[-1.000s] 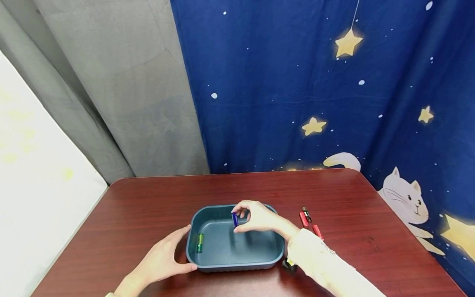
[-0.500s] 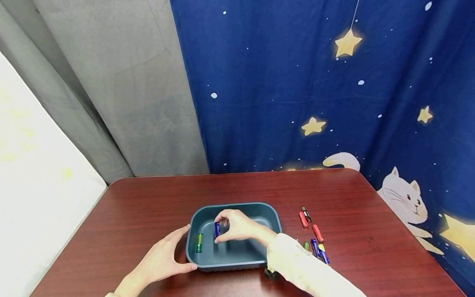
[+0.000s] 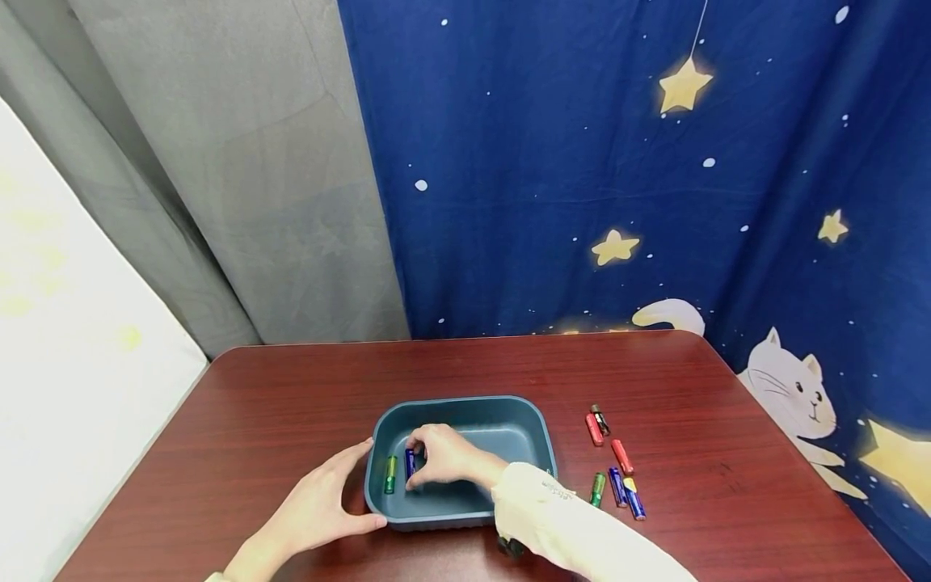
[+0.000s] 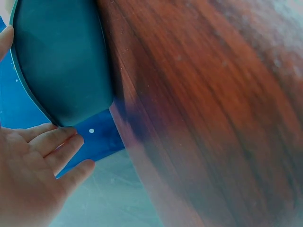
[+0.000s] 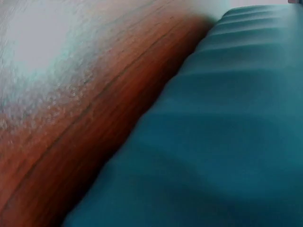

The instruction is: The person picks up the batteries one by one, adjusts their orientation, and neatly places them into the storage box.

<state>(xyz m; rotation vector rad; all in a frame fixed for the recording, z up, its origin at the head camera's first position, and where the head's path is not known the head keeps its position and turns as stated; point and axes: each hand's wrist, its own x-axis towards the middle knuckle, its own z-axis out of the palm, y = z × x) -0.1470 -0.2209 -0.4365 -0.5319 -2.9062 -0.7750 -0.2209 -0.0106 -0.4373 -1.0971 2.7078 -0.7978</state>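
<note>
A dark teal plastic bin [image 3: 502, 440] stands near the front of the table. Inside it, toward the left end, my right hand [image 3: 452, 454] pinches a blue battery [image 3: 410, 463] between thumb and fingers. Just left of that, a green battery [image 3: 391, 474] lies on the bin's floor, apart from the blue one. My left hand [image 3: 313, 503] rests against the bin's left end, thumb at the front corner and fairly straight fingers at the back. In the left wrist view, fingertips of the left hand [image 4: 33, 161] touch the rim. The right wrist view shows the bin's ribbed outer wall [image 5: 227, 123], with the hand out of sight.
Right of the bin, loose batteries lie on the reddish-brown table [image 3: 305, 388]: red ones [image 3: 622, 457], a black one [image 3: 601, 422], a green one [image 3: 598, 489] and blue ones [image 3: 617, 487]. A curtain [image 3: 524, 178] hangs behind the table.
My right hand has carried the blue battery leftward and lower within the bin, close to the green one. Its sleeve now uncovers more batteries on the right. The left hand has stayed put.
</note>
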